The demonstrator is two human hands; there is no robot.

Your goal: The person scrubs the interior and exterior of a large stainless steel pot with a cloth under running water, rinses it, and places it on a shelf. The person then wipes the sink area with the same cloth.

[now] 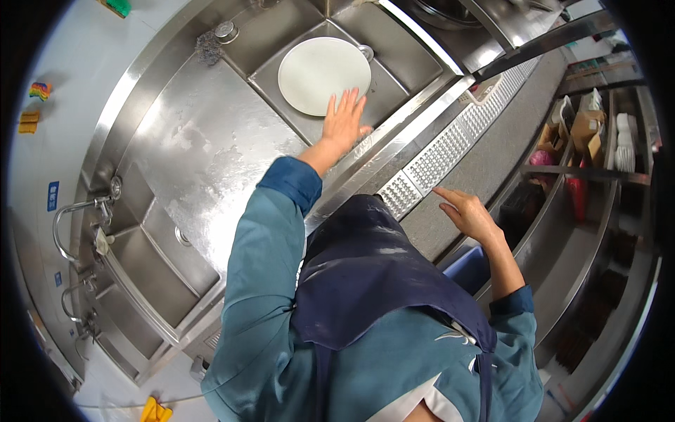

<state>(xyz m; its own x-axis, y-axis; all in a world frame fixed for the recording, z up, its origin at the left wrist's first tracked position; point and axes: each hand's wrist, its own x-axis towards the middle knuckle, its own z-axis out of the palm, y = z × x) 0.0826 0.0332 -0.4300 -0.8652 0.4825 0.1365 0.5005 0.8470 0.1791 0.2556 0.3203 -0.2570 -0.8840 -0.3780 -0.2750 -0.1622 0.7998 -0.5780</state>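
Note:
My left hand [345,118], palm down with its fingers spread, is over the near edge of a stainless steel sink [390,113]. Its fingertips overlap the lower rim of a round white plate [322,71] inside the sink; whether they touch it I cannot tell. The plate covers part of the sink floor beside a round drain fitting [366,52]. My right hand [466,213] hangs at my other side above the floor, fingers apart, holding nothing. A metal scouring pad [209,48] and a round metal strainer [227,31] are at the sink's far left corner.
A steel worktop [195,147] adjoins the sink on the left, with another sink [153,269] and a curved faucet [66,227] beyond. A perforated metal floor grate [437,158] runs on my right. Steel shelving [559,269] holds cardboard boxes [588,129] and stacked white containers [625,142].

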